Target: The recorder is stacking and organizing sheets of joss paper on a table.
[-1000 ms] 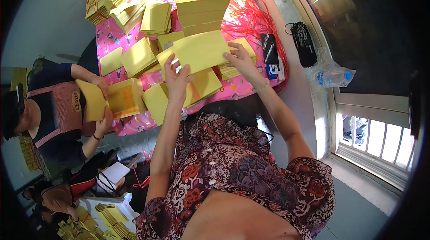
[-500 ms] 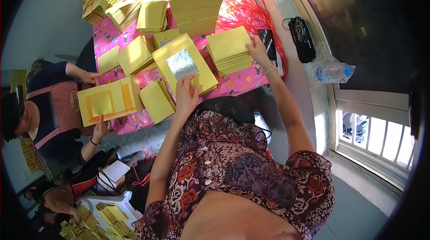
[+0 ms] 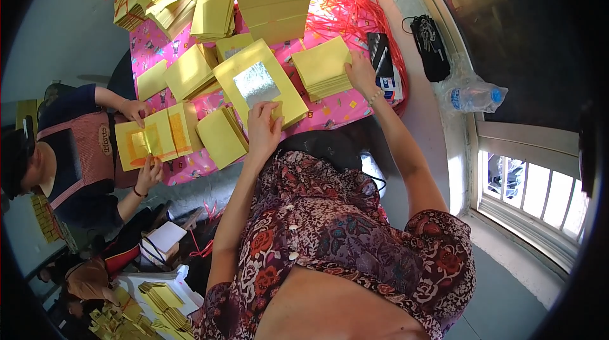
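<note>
In front of me lies a pile of yellow paper sheets (image 3: 283,94) whose top sheet bears a silver foil square (image 3: 256,82). My left hand (image 3: 261,132) is at its near edge, fingers curled and pinching the top sheet there; part of the grip is hidden. To the right sits a stack of folded yellow papers (image 3: 322,66). My right hand (image 3: 363,75) is closed on its right edge, the fingertips partly hidden. Another folded yellow stack (image 3: 222,139) lies left of my left hand.
A person (image 3: 85,143) at the left handles a yellow sheet with a gold square (image 3: 136,143). A tall yellow paper block (image 3: 276,0) stands behind. Red plastic strings (image 3: 361,13), a black phone (image 3: 380,54), a key pouch (image 3: 429,48) and a water bottle (image 3: 476,97) lie at the right.
My left hand has stayed at the pile's near edge, where the sheet's edge now lifts slightly. My right hand has shifted slightly left and nearer. The other person's hands have come together over the gold square.
</note>
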`<state>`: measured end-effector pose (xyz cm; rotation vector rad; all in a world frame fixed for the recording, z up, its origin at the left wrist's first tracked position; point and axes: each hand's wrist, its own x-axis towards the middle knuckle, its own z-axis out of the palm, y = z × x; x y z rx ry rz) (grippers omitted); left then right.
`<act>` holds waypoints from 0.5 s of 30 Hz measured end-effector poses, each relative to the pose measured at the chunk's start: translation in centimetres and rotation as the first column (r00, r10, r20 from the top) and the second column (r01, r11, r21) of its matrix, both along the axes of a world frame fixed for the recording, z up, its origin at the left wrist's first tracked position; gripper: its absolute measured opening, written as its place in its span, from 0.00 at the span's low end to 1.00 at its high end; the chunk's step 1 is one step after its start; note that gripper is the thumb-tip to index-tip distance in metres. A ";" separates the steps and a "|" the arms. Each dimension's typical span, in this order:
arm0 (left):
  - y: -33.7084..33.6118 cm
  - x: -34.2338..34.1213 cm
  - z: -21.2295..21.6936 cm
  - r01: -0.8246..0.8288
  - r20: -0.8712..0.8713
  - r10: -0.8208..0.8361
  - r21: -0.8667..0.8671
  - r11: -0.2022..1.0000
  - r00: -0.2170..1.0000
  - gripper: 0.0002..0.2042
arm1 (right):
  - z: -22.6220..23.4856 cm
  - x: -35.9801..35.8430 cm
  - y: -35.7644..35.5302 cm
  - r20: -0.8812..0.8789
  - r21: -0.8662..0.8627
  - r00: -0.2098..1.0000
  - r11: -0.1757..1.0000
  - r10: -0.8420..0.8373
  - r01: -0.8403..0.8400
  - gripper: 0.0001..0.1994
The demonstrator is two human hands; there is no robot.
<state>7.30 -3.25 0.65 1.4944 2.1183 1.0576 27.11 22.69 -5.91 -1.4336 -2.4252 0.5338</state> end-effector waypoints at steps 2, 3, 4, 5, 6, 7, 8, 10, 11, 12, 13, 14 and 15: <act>0.0 0.0 -0.2 0.005 -0.013 -0.005 0.006 1.000 1.000 0.18 | -0.4 0.0 0.0 0.036 0.052 0.999 0.999 0.012 -0.014 0.16; 0.0 0.0 -0.3 0.003 -0.023 -0.003 0.004 1.000 1.000 0.18 | -0.6 0.0 -0.1 0.036 0.050 0.999 0.999 0.014 -0.016 0.16; -0.1 0.0 -0.3 0.001 -0.032 -0.001 0.003 1.000 0.999 0.18 | -0.8 0.0 -0.2 0.076 0.092 0.997 0.995 0.017 -0.024 0.16; -0.1 0.0 -0.4 -0.001 -0.032 0.001 0.002 1.000 0.999 0.18 | -0.9 -0.1 -0.2 0.115 0.134 0.993 0.990 0.017 -0.032 0.16; 0.0 0.1 -0.4 0.001 -0.029 -0.001 0.001 1.000 1.000 0.18 | -1.3 0.1 -0.2 0.115 0.134 0.993 0.990 0.016 -0.031 0.16; 0.1 0.1 -0.4 0.004 -0.025 -0.004 0.001 1.000 1.000 0.18 | -1.6 0.2 -0.1 0.071 0.204 0.996 0.976 0.056 -0.070 0.14; 0.1 0.1 -0.4 0.006 -0.025 -0.006 0.001 1.000 1.000 0.18 | -1.8 0.5 -0.1 0.030 0.275 0.995 0.956 0.099 -0.103 0.13; -0.1 0.1 -0.4 0.002 -0.038 -0.002 -0.010 1.000 0.999 0.17 | -1.1 0.3 0.0 0.033 0.256 0.986 0.952 0.163 -0.166 0.12; -0.2 0.0 -0.4 -0.002 -0.038 0.002 -0.011 1.000 0.999 0.17 | -0.8 0.2 0.0 0.036 0.237 0.975 0.945 0.221 -0.223 0.11; -0.1 -0.1 -0.2 0.003 -0.031 -0.003 -0.005 1.000 1.000 0.17 | -0.6 0.2 0.1 0.037 0.238 0.974 0.945 0.222 -0.224 0.11; -0.1 -0.1 0.0 0.007 -0.024 -0.007 0.002 1.000 1.000 0.17 | -0.5 0.3 0.1 -0.043 0.211 0.973 0.954 0.225 -0.212 0.11; 0.0 -0.2 0.1 0.006 -0.024 -0.006 0.003 1.000 1.000 0.17 | -0.4 0.3 0.2 -0.122 0.182 0.967 0.962 0.225 -0.201 0.10; -0.1 -0.3 0.2 0.009 0.022 -0.009 0.007 1.000 1.000 0.17 | -0.1 0.2 0.3 -0.122 0.182 0.966 0.962 0.228 -0.204 0.10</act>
